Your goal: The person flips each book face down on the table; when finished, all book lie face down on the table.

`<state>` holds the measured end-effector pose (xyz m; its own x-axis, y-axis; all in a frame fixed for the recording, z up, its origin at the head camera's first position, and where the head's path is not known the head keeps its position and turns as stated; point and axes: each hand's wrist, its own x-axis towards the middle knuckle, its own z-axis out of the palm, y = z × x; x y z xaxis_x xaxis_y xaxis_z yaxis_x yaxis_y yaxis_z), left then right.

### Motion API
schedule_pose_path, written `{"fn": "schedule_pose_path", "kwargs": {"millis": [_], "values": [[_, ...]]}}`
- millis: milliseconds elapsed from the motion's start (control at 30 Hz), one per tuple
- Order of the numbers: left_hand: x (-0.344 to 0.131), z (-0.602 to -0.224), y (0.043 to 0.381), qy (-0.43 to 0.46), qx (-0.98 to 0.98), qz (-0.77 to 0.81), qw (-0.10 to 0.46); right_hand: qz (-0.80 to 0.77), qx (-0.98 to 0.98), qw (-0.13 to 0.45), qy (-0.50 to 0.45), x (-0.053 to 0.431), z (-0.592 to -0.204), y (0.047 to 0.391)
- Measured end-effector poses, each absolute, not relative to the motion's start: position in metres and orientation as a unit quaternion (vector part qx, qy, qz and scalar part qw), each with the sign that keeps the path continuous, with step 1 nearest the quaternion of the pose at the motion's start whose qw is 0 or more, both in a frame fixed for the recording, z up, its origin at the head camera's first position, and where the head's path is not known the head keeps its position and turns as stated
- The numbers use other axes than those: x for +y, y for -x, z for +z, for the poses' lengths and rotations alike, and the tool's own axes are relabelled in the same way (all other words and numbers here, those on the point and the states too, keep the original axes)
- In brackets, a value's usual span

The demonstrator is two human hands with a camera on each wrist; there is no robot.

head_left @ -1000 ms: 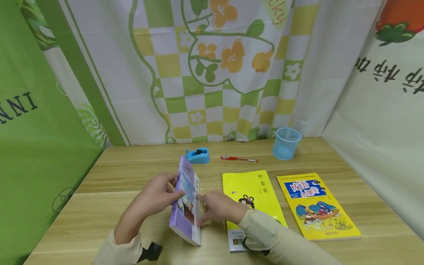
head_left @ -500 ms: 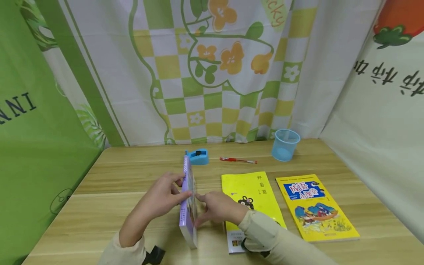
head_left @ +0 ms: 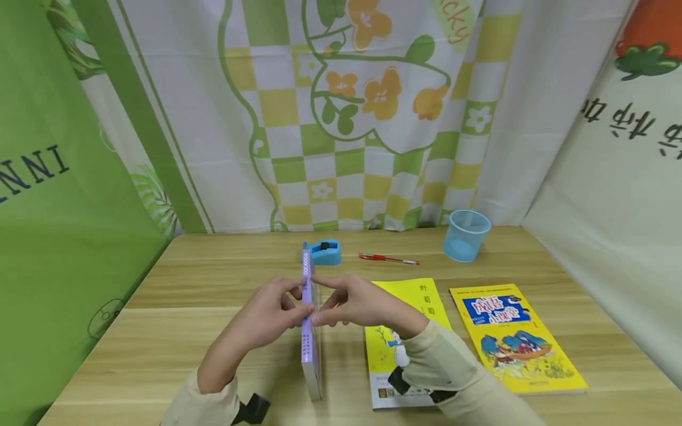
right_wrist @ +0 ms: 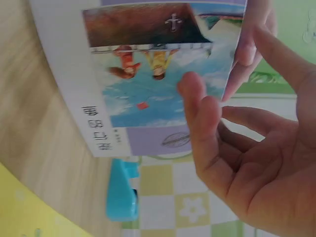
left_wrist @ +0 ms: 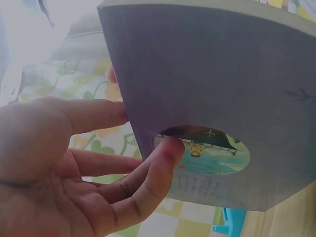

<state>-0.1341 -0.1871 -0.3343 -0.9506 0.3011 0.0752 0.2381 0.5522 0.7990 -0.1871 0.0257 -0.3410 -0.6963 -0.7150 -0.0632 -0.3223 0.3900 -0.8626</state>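
Note:
A thick purple-spined book (head_left: 307, 350) stands on edge over the table, its spine facing up toward me. On its left side my left hand (head_left: 261, 312) holds it, thumb at the spine and curled fingers against the cover with an oval picture, seen in the left wrist view. My right hand (head_left: 367, 303) holds the opposite side, thumb and forefinger near the spine. In the right wrist view its bent fingertips (right_wrist: 191, 88) press the illustrated front cover. The two hands nearly meet across the spine.
Right of the book lie a yellow book (head_left: 391, 370), partly under my right forearm, and another yellow book (head_left: 519, 337). Behind stand a blue tape dispenser (head_left: 327, 253) and a blue cup (head_left: 466, 236). A red pen (head_left: 389, 259) lies between them.
The book has turned from leaning with its front cover showing to nearly vertical, spine up. My right hand has slid farther up along it toward the spine, while the left stays at its side.

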Motion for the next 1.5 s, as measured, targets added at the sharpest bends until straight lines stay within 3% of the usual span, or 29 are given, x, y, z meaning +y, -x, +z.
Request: {"fn": "schedule_pose_path", "kwargs": {"millis": [833, 1300, 1500], "values": [[-0.183, -0.340, 0.139, -0.189, 0.859, 0.474, 0.041, -0.440, 0.819, 0.217, 0.299, 0.024, -0.331, 0.183], [-0.192, -0.368, 0.158, -0.197, 0.807, 0.536, 0.148, -0.441, 0.819, 0.220, 0.294, 0.041, -0.332, 0.184], [-0.192, -0.388, 0.166, -0.203, 0.812, 0.523, 0.158, -0.456, 0.807, 0.220, 0.304, 0.052, -0.336, 0.185]]}}
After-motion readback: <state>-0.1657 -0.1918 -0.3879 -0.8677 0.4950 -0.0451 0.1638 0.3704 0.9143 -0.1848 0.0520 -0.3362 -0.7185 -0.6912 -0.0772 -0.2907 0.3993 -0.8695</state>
